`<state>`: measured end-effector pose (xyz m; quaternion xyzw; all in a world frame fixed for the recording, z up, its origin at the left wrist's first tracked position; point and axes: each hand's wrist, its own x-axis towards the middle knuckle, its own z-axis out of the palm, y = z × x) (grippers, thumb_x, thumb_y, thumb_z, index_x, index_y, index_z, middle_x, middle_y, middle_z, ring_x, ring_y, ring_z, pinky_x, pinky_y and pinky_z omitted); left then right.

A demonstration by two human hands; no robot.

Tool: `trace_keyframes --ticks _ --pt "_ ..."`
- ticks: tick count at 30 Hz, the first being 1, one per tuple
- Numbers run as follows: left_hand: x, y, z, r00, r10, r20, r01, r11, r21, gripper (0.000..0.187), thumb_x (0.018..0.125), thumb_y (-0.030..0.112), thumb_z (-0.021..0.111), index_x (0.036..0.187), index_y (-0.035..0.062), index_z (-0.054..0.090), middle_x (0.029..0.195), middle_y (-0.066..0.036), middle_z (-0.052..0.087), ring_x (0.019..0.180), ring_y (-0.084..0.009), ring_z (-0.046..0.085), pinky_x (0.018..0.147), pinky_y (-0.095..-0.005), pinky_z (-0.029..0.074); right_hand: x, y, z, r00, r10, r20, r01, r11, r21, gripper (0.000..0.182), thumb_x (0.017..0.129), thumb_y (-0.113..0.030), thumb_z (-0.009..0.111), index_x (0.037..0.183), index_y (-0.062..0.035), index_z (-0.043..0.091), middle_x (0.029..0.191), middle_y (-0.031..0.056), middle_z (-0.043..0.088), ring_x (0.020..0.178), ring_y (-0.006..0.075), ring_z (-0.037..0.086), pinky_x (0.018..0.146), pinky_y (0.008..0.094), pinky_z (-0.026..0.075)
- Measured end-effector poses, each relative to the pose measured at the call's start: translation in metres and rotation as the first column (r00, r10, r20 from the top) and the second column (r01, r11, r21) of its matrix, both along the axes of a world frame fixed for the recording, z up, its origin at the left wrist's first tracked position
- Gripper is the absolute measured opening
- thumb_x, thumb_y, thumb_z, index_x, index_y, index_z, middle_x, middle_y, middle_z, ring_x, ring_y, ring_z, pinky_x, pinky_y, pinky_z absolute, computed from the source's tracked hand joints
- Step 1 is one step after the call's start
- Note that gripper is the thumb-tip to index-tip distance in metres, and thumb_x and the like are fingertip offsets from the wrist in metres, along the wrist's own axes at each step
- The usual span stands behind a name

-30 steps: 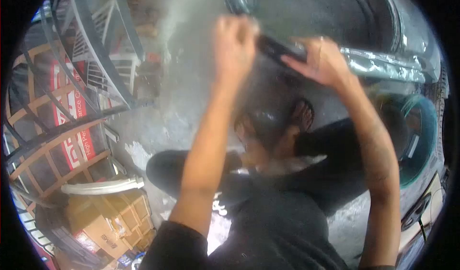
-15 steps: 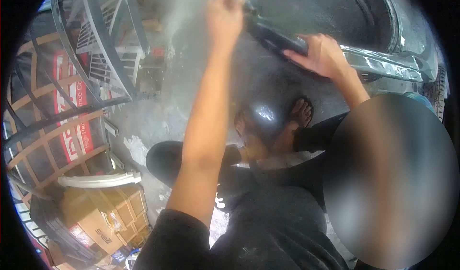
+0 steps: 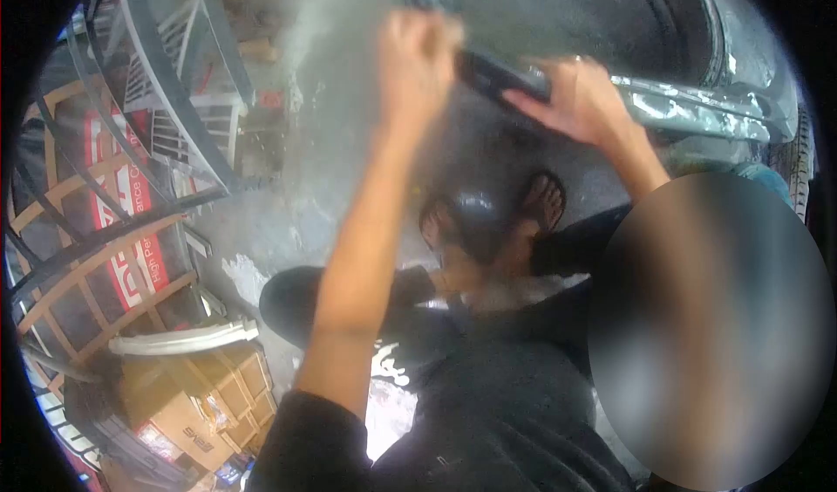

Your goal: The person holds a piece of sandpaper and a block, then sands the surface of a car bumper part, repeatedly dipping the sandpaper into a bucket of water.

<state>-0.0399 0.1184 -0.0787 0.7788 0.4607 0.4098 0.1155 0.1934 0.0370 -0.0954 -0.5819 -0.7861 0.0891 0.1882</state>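
Note:
A long dark bar-like part (image 3: 493, 75) runs toward a shiny grey-green panel (image 3: 697, 108) at the right. My right hand (image 3: 577, 95) is wrapped over the dark part, its thumb along the near side. At the part's left end my left hand (image 3: 417, 64) is closed in a fist, blurred by motion; what it holds, if anything, is too smeared to tell. Beyond both hands lies a big round black rim (image 3: 717, 34). My bare feet (image 3: 540, 200) show on the wet grey floor below.
Dark curved frames and grilles (image 3: 170, 73) fill the left side, over red-and-white printed packaging (image 3: 131, 230). A white curved strip (image 3: 183, 338) lies on cardboard boxes (image 3: 187, 427) at the lower left. A tyre edge (image 3: 800, 156) shows at the right.
My left hand has moved slightly down, still closed. My right hand keeps its hold on the dark part, and the view has shifted a little.

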Motion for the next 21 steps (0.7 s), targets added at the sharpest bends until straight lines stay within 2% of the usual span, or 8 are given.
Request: trace_keyframes --ticks 5,8,12,13,15,16,18,21 --pt "0.003 -0.011 0.005 1.0 0.026 0.0 -0.026 1.0 -0.006 0.026 0.094 0.026 0.078 0.103 0.0022 0.077 0.106 -0.017 0.067 0.103 -0.0329 0.069 0.09 -0.0441 0.055 -0.005 -0.002 0.025 0.999 -0.025 -0.025 0.021 0.991 -0.134 0.061 0.092 -0.056 0.071 0.131 -0.0088 0.074 0.083 0.0203 0.077 0.085 0.0359 0.077 0.084 0.0457 0.061" --pt "0.009 -0.013 0.006 0.999 -0.002 0.036 0.002 1.0 0.014 0.027 0.094 0.028 0.077 0.103 0.0018 0.077 0.106 -0.017 0.067 0.102 -0.0345 0.068 0.09 -0.0435 0.054 0.003 0.003 0.009 1.0 0.006 0.01 -0.006 1.0 0.004 0.061 0.092 -0.058 0.069 0.13 -0.0103 0.074 0.086 0.0206 0.077 0.085 0.0378 0.077 0.085 0.047 0.061" --pt "-0.005 0.024 -0.006 0.996 0.087 0.023 -0.089 0.993 0.078 0.031 0.096 0.028 0.077 0.106 -0.0012 0.076 0.1 -0.019 0.068 0.099 -0.0347 0.068 0.088 -0.0411 0.053 -0.006 0.003 0.04 0.996 -0.029 0.079 0.054 0.94 -0.337 0.06 0.093 -0.063 0.065 0.123 -0.0125 0.076 0.085 0.0206 0.076 0.085 0.0386 0.077 0.082 0.0483 0.061" --pt "-0.007 0.013 -0.009 0.982 0.132 -0.139 -0.119 0.988 0.094 0.031 0.097 0.026 0.076 0.111 -0.0014 0.077 0.104 -0.02 0.068 0.099 -0.032 0.068 0.088 -0.0411 0.053 -0.009 0.003 0.044 0.993 -0.008 0.117 0.058 0.903 -0.426 0.06 0.092 -0.066 0.063 0.115 -0.0123 0.078 0.087 0.0203 0.077 0.087 0.0377 0.077 0.08 0.0492 0.062" --pt "0.003 -0.037 -0.009 0.997 0.083 0.009 -0.082 0.996 -0.025 0.028 0.097 0.02 0.075 0.118 0.0012 0.077 0.112 -0.016 0.07 0.107 -0.0306 0.066 0.095 -0.0411 0.053 -0.013 0.001 0.048 0.997 0.007 0.082 0.027 0.91 -0.414 0.057 0.089 -0.064 0.066 0.109 -0.0124 0.08 0.1 0.0189 0.079 0.097 0.036 0.077 0.087 0.0493 0.06" --pt "0.004 -0.047 -0.002 0.976 0.125 -0.176 -0.108 0.989 0.101 0.025 0.097 0.017 0.075 0.116 0.0017 0.078 0.112 -0.015 0.068 0.112 -0.0299 0.065 0.098 -0.0396 0.053 -0.01 -0.005 0.03 0.999 0.007 0.037 0.0 0.982 -0.19 0.056 0.087 -0.059 0.072 0.113 -0.0102 0.078 0.103 0.0203 0.077 0.096 0.0398 0.074 0.085 0.0505 0.06" --pt "0.006 -0.029 0.021 0.999 0.001 -0.039 -0.008 0.984 -0.18 0.025 0.1 0.019 0.07 0.118 0.0013 0.075 0.119 -0.012 0.065 0.113 -0.0283 0.063 0.1 -0.0404 0.051 -0.005 -0.001 0.054 0.999 0.022 0.037 -0.006 0.917 -0.399 0.062 0.089 -0.064 0.069 0.114 -0.0078 0.078 0.091 0.0203 0.076 0.093 0.0384 0.075 0.087 0.0498 0.06" --pt "-0.008 0.027 -0.007 0.993 0.065 -0.096 -0.074 0.993 -0.088 0.032 0.106 0.028 0.064 0.115 -0.0024 0.07 0.113 -0.016 0.064 0.107 -0.0316 0.064 0.093 -0.0439 0.052 -0.002 -0.008 0.038 0.999 0.02 0.044 -0.006 0.957 -0.288 0.065 0.092 -0.062 0.067 0.121 -0.005 0.075 0.085 0.0184 0.076 0.09 0.0364 0.075 0.095 0.0522 0.052"
